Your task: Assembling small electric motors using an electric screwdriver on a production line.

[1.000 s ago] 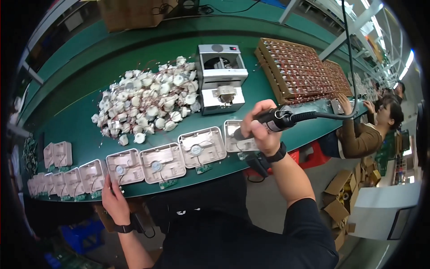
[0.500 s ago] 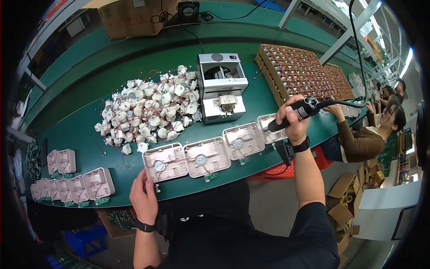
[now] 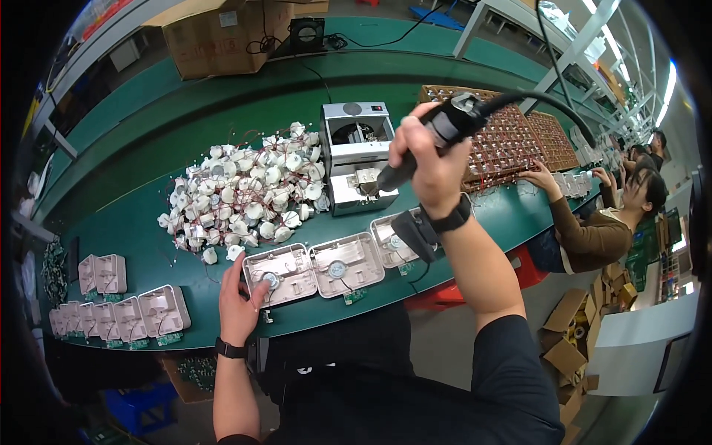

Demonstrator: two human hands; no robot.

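Note:
My right hand (image 3: 434, 159) grips a black electric screwdriver (image 3: 454, 122) with a cable running off its back end. The screwdriver's lower end is over the front of a grey screw feeder (image 3: 361, 148); its tip is hard to make out. With my left hand (image 3: 239, 308) I hold the left side of a white plastic housing (image 3: 293, 263), thumb inside by a round metal disc (image 3: 270, 281) and fingers along the outer wall. To its right stand a second housing (image 3: 360, 256) and a third (image 3: 384, 231), the latter partly behind my right wrist. Small green circuit boards (image 3: 354, 297) hang from them by wires.
A heap of white round parts with red wires (image 3: 252, 185) lies left of the feeder. More housings (image 3: 165, 310) line the table's left end. Cardboard trays of parts (image 3: 497, 141) stand at the right, where a co-worker (image 3: 593, 222) reaches in. A red stool (image 3: 437, 298) is below the edge.
My right hand has moved left with the screwdriver, from the rightmost housing to the screw feeder. My left hand has shifted up, its thumb now inside the nearest housing.

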